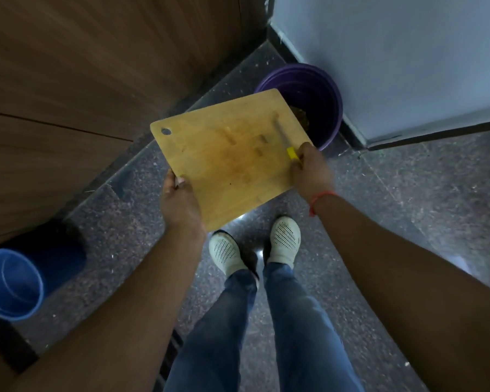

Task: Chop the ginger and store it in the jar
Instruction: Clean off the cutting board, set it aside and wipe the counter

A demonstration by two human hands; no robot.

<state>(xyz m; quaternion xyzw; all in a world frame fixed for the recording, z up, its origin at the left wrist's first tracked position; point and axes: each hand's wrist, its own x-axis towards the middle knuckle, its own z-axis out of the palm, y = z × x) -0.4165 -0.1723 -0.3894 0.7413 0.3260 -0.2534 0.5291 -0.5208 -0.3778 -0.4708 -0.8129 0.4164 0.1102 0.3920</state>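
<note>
1. Head view, hands: the person stands on a dark speckled stone floor (408, 193) and carries a rectangular pale bamboo chopping board (227, 159) in the air, tilted with its far corner over a purple plastic bin (320, 91).
2. Left hand (178, 199): its grip is clamped on the board's near left edge, thumb on the top face.
3. Right hand (311, 171): its grip is closed round a yellow-handled kitchen knife (285, 140), holding it against the board's right edge. The blade lies flat on the board, pointing toward the bin.
4. Board surface: a few small brownish scraps (262, 140) lie scattered near the blade. They are blurred; whether they are peel or ginger pieces cannot be told.
5. Bin contents: some brown waste (300, 113) shows inside the purple bin, just past the board's corner.
6. Surroundings: brown wooden cabinet fronts (82, 66) at left, a blue plastic bucket (12, 284) on the floor at lower left, and white perforated clogs (285, 239) on the feet.
7. Task items: no whole ginger and no jar are in view.
8. Assessment: the posture suggests scraps are being cleared into the bin. Whether the chopped ginger is already in the jar cannot be confirmed here; that step remains unverified.
</note>
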